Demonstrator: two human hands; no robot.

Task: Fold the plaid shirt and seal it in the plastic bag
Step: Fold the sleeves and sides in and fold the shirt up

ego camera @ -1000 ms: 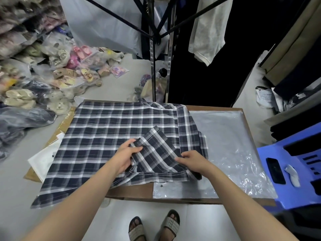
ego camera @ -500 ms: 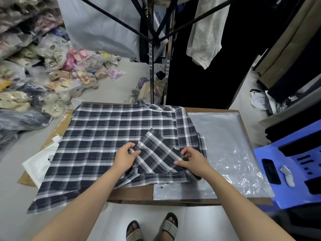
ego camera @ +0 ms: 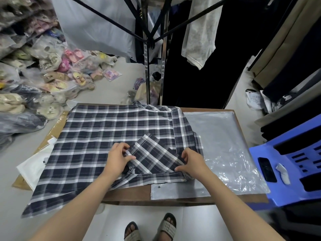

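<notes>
A dark blue and white plaid shirt (ego camera: 104, 133) lies spread back-up on a brown table (ego camera: 132, 193), its left part hanging over the table's left edge. Its right side is folded inward, and a sleeve (ego camera: 152, 155) lies diagonally across it. My left hand (ego camera: 118, 157) pinches the sleeve's left edge. My right hand (ego camera: 192, 160) grips the fold at the sleeve's right end. A clear plastic bag (ego camera: 222, 148) lies flat on the table's right half, partly under the shirt.
A blue plastic stool (ego camera: 295, 171) at the right holds a black phone (ego camera: 266, 169). A metal clothes rack (ego camera: 149, 66) with hanging garments stands behind the table. Bagged shoes (ego camera: 43, 75) are heaped at the left. White paper (ego camera: 33, 167) and cardboard lie under the shirt's left side.
Both hands have shifted slightly on the sleeve, fingers curling tighter onto the fabric. The sleeve lies flatter. The shirt's body has not moved.
</notes>
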